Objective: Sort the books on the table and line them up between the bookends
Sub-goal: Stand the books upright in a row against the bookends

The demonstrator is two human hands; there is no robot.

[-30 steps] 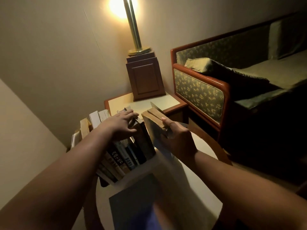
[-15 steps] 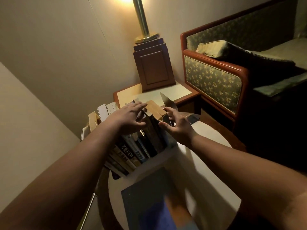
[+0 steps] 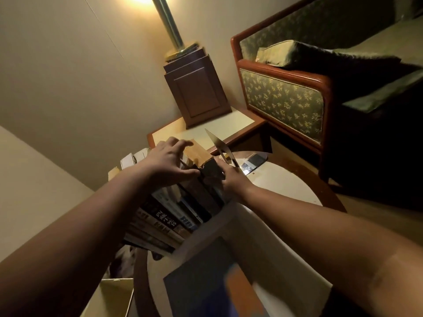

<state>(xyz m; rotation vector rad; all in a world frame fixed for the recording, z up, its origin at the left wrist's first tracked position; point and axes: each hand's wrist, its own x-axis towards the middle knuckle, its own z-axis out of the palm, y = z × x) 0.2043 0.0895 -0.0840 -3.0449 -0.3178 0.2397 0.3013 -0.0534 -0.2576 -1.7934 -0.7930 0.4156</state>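
A row of upright books stands on the round table, spines toward me. My left hand lies on top of the row's right end, fingers spread, thumb against the last spine. The end book shows brown page edges and a dark cover. My right hand presses on that book's outer side, fingers curled at the lower edge of the upright metal bookend. The bookend leans a little away from the books. A bookend at the row's left end is hidden.
A blue and orange book lies flat on a white slab near me. A cardboard box sits low at the left. Behind stand a side table with a lamp base and a green sofa.
The brown-edged book that my right hand carried now stands at the row's right end. My right hand let go of it and closed in by the bookend. My left hand slid right.
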